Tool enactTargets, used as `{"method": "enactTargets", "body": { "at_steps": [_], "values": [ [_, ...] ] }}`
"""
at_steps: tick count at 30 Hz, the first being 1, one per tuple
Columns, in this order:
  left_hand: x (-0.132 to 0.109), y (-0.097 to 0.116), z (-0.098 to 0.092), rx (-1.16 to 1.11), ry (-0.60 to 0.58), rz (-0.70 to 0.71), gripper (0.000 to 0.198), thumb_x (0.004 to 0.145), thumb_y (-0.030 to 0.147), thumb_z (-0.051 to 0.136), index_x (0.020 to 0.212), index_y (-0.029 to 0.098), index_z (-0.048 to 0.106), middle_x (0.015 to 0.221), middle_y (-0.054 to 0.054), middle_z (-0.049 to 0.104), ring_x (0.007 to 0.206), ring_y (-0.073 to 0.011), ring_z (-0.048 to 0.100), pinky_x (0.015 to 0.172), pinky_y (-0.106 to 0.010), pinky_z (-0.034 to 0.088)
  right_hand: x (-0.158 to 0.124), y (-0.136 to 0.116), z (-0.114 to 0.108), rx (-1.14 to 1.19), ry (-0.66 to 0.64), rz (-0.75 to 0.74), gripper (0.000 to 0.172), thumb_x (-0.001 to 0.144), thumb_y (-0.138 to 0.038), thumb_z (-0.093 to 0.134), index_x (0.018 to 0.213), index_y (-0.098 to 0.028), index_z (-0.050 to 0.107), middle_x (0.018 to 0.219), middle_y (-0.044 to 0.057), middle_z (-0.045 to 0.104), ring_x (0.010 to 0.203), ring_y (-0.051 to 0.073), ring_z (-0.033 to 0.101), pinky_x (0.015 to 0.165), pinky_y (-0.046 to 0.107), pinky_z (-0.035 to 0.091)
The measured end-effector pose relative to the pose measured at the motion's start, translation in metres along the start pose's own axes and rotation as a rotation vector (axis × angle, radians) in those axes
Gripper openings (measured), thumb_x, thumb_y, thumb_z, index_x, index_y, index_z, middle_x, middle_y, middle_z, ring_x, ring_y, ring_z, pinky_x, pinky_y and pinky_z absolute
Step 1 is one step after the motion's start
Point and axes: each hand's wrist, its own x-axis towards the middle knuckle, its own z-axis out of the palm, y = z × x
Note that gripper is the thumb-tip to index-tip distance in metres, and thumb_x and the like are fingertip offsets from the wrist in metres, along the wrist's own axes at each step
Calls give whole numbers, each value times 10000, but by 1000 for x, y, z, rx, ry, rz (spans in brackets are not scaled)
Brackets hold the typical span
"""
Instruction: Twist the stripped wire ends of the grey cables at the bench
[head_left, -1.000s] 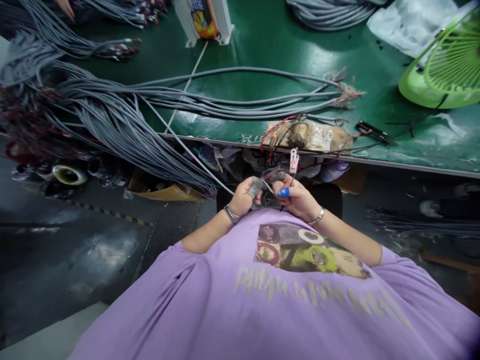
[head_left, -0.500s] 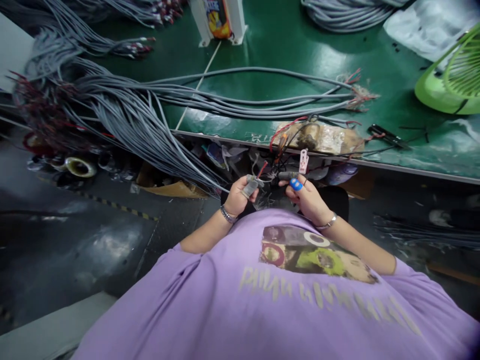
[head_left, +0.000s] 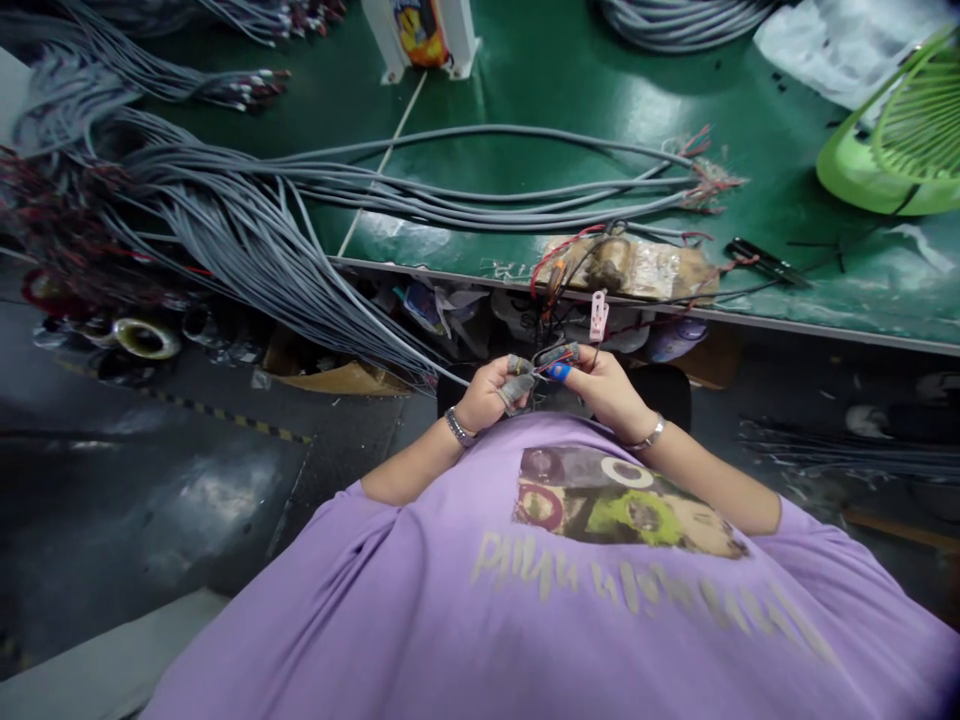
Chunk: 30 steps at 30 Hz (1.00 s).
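My left hand (head_left: pixel 493 393), with grey covers on its fingertips, is closed on the end of a grey cable (head_left: pixel 451 378) that comes from the big bundle at the left. Close beside it, my right hand (head_left: pixel 592 382) pinches the thin red and dark wires (head_left: pixel 553 358) at that cable's end. A blue cover wraps its thumb, and a grey cover shows on another finger. Both hands meet in front of the table edge, just below a pink clip (head_left: pixel 598 316). The fingertips partly hide the wires between them.
Grey cables (head_left: pixel 465 205) with stripped ends lie along the green table (head_left: pixel 540 95). A taped block (head_left: pixel 637 268) sits at its front edge, beside a black-handled tool (head_left: pixel 765 262). At right stands a green fan (head_left: pixel 892 160). Below are a cardboard box (head_left: pixel 330 378) and rolls of tape (head_left: pixel 146 338).
My hands have come together; the right moved left, and its fingers now close on the wires at the left hand's fingertips. The whole view has shifted slightly.
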Motion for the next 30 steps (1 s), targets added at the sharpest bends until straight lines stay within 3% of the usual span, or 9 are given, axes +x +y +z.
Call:
{"method": "enactTargets", "body": {
  "at_steps": [5, 13, 16, 19, 22, 30],
  "values": [
    [2, -5, -4, -147, -14, -20, 500, 723, 602, 782, 832, 173, 549, 538, 43, 598, 410, -58, 478, 404, -166, 344, 0, 5, -1, 15, 20, 52, 299, 715, -427, 801, 778, -157, 689, 583, -39, 474, 562, 79, 361, 515, 229, 296],
    [14, -16, -20, -380, -72, 11, 532, 642, 608, 835, 712, 166, 547, 394, 79, 460, 305, -58, 384, 344, -169, 303, 5, -13, 14, 22, -60, 131, 339, 651, -408, 811, 790, -144, 650, 560, -61, 454, 548, 73, 346, 507, 238, 255],
    [15, -18, -22, -425, -54, 24, 487, 640, 553, 858, 721, 161, 581, 447, 59, 535, 319, -62, 432, 336, -164, 320, 8, -13, 16, 23, -56, 162, 354, 624, -416, 805, 769, -149, 623, 554, -67, 459, 527, 66, 334, 496, 236, 237],
    [15, -19, -22, -444, -22, 32, 476, 588, 512, 897, 788, 149, 663, 660, 0, 686, 375, -67, 515, 324, -170, 344, 9, -10, 17, 7, -43, 174, 349, 638, -428, 786, 762, -150, 614, 565, -65, 464, 524, 64, 329, 496, 237, 229],
    [15, -20, -22, -456, -17, 43, 486, 560, 474, 918, 858, 144, 720, 805, -35, 726, 401, -59, 533, 322, -174, 350, 8, -5, 16, -9, -23, 163, 335, 654, -422, 776, 757, -151, 608, 575, -61, 470, 538, 67, 339, 504, 240, 236],
    [17, -15, -23, -415, -123, -25, 551, 531, 558, 898, 775, 142, 633, 788, -55, 743, 337, -56, 494, 323, -184, 339, 6, 0, 18, -20, 14, 140, 269, 684, -379, 725, 762, -150, 608, 580, -61, 471, 553, 69, 355, 515, 239, 254]
  ]
}}
